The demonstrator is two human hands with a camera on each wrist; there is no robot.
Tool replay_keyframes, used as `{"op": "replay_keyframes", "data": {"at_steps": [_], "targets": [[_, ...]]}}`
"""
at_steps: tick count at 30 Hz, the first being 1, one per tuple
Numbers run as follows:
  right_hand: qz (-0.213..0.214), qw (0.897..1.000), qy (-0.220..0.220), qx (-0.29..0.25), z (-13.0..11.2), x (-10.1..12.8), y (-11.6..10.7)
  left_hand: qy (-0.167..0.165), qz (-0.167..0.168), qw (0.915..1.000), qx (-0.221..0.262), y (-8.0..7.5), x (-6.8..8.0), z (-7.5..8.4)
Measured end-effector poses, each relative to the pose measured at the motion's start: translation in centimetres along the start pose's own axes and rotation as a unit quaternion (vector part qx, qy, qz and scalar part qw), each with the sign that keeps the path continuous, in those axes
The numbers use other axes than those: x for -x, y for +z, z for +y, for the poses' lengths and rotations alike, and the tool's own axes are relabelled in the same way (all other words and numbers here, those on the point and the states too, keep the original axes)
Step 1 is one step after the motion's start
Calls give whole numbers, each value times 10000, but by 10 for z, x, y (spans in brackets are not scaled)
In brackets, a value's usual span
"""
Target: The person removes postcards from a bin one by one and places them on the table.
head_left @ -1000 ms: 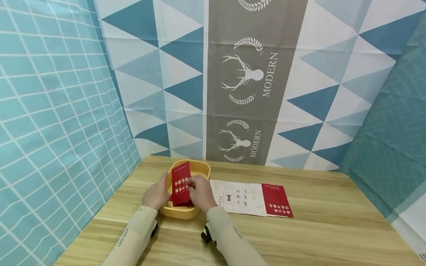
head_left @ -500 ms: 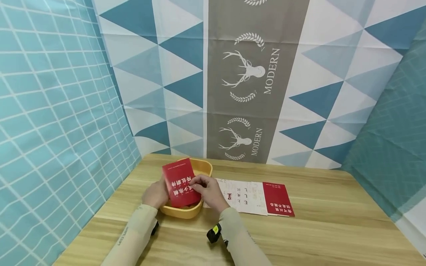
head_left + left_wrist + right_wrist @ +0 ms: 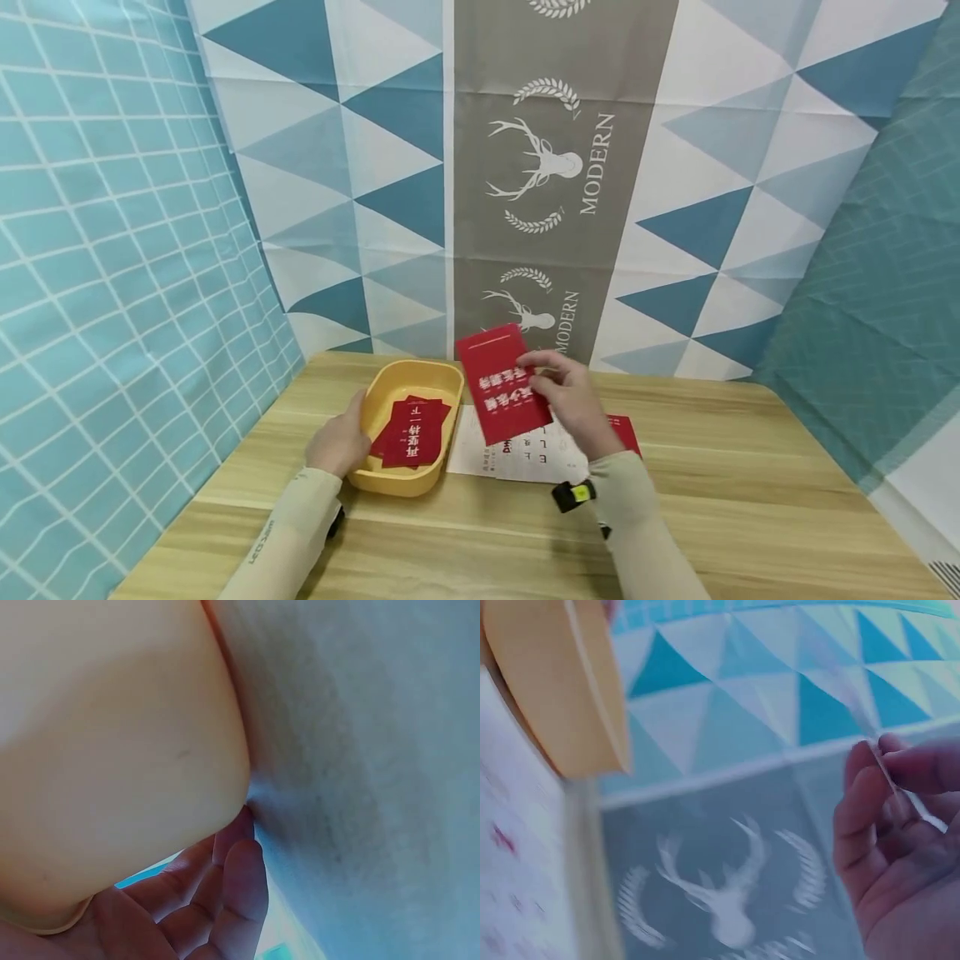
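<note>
My right hand [image 3: 566, 387] pinches a red card [image 3: 501, 387] with white lettering, raised and tilted above the table. In the right wrist view the card shows as a thin edge between thumb and fingers [image 3: 862, 795]. My left hand [image 3: 337, 442] holds the left side of a yellow plastic basket [image 3: 453, 400]; the left wrist view has its fingers [image 3: 244, 885] curled against the outer wall [image 3: 150, 765]. Inside the basket lie red cards [image 3: 412, 433], overlapping. Under the raised card, a row of white cards [image 3: 468, 450] lies on the table, partly covered by it.
At the row's right end lies another red card [image 3: 624, 433], partly behind my right hand. The wooden table [image 3: 750, 500] meets a patterned cloth backdrop [image 3: 405, 208] at the back and a blue grid cloth [image 3: 112, 292] on the left.
My right hand has lifted the red card out of the basket and carried it right, over the white cards. The red cards left in the basket now show. My left hand stays at the basket.
</note>
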State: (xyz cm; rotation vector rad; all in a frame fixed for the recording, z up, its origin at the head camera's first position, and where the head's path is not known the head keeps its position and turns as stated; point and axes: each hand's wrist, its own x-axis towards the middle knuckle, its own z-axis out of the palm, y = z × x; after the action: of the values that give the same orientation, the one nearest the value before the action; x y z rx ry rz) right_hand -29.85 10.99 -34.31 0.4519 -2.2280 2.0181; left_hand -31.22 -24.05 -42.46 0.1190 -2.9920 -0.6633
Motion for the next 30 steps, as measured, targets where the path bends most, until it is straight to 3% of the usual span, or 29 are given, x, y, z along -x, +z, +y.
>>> {"op": "replay_keyframes", "data": {"at_steps": [5, 8, 11, 17, 22, 30], "targets": [[200, 9919, -342, 1210, -18, 13, -46, -7, -28, 10000, 41, 1, 0, -6], [236, 9782, -241, 2050, -26, 20, -72, -3, -42, 10000, 90, 1, 2, -6], [273, 9699, -94, 2417, -30, 29, -98, -1, -46, 9999, 121, 1, 4, -5], [506, 9774, -343, 2025, -37, 49, -127, 26, -29, 10000, 78, -1, 3, -3], [541, 9796, -621, 1830, -47, 55, -129, 56, 2, 10000, 81, -3, 2, -1], [482, 9813, -420, 1818, -51, 57, -131, 35, 11, 10000, 58, -2, 1, 1]]}}
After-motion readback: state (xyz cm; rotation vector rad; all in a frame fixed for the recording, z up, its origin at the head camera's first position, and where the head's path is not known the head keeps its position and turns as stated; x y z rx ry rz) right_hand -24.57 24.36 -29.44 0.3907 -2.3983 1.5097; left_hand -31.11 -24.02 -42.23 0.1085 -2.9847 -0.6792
